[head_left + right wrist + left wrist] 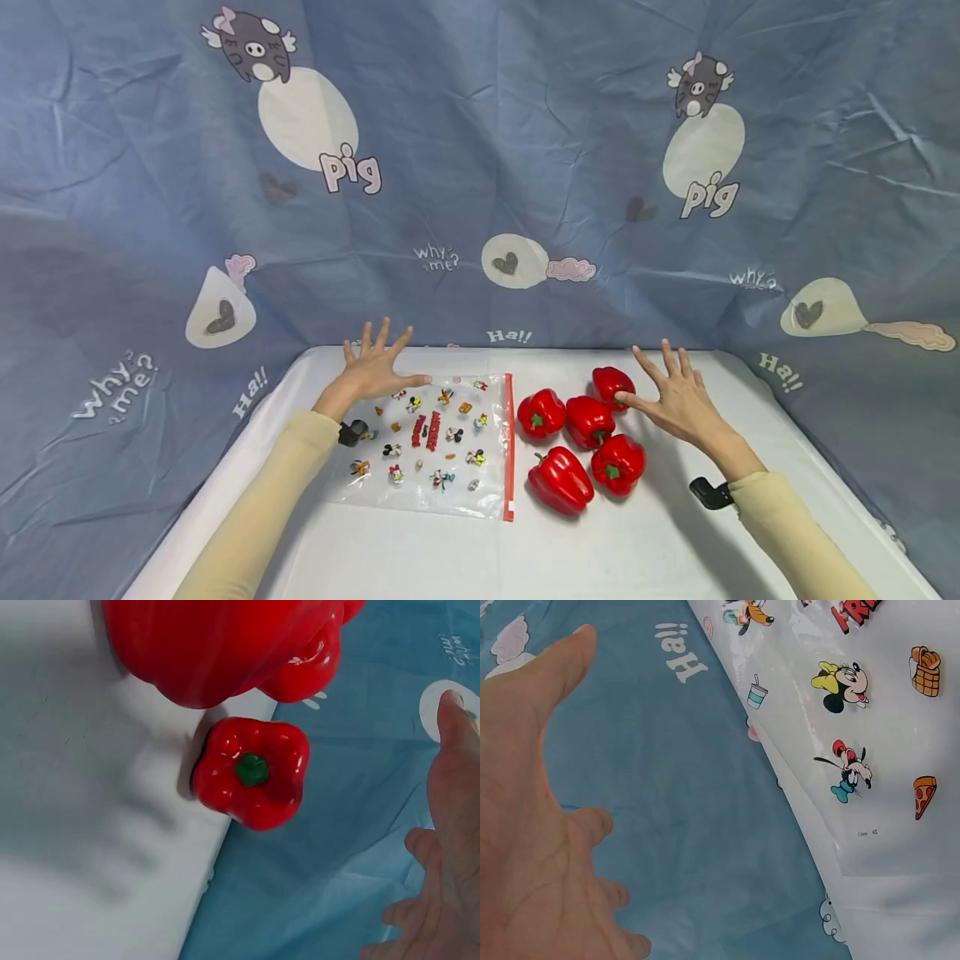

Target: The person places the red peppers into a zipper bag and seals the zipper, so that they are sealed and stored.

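A clear zip bag (420, 492) printed with cartoon figures lies flat on the white table, its red slider edge on the right. The left hand (371, 371), fingers spread, hovers over the bag's far left corner and holds nothing; the left wrist view shows the bag's prints beside this hand (540, 825). Just right of the bag sit several red bell peppers, among them a front one (561, 481) lying on its side and a far one (612, 387). With spread fingers, the right hand (678, 400) is raised beside them, its thumb overlapping the far pepper in the head view.
A blue patterned cloth (465, 167) hangs behind and around the white table (397, 558). Each wrist carries a small black camera mount, the right one (711, 493) standing out beside the sleeve.
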Action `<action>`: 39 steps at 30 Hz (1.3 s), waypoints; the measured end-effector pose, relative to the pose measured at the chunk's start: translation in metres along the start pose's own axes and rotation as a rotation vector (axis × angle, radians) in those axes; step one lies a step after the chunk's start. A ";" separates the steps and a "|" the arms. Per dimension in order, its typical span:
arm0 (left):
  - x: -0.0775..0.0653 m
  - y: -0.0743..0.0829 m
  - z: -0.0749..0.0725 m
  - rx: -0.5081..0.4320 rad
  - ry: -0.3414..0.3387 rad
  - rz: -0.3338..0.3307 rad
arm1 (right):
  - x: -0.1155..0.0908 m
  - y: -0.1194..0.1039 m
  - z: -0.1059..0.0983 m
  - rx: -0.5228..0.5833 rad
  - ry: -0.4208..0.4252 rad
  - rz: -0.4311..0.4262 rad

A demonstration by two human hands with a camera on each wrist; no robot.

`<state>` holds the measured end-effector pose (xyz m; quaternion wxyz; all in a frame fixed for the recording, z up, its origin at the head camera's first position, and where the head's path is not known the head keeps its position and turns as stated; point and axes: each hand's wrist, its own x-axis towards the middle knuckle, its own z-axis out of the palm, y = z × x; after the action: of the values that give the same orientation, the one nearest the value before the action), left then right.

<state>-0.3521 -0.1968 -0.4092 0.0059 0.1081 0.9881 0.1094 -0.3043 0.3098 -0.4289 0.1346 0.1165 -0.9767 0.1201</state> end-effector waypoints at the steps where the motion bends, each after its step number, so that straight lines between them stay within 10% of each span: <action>1: 0.000 0.000 0.000 -0.001 0.000 0.000 | 0.000 -0.001 0.000 0.003 0.003 -0.003; 29: -0.012 0.020 0.006 -0.009 0.020 0.023 | -0.010 -0.039 -0.005 0.066 0.024 -0.060; 39: -0.021 0.048 0.017 -0.029 0.042 0.093 | -0.025 -0.049 0.002 0.113 0.052 -0.097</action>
<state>-0.3209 -0.1514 -0.4159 -0.0184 0.1517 0.9802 0.1263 -0.2684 0.2684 -0.4285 0.1589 0.1681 -0.9577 0.1714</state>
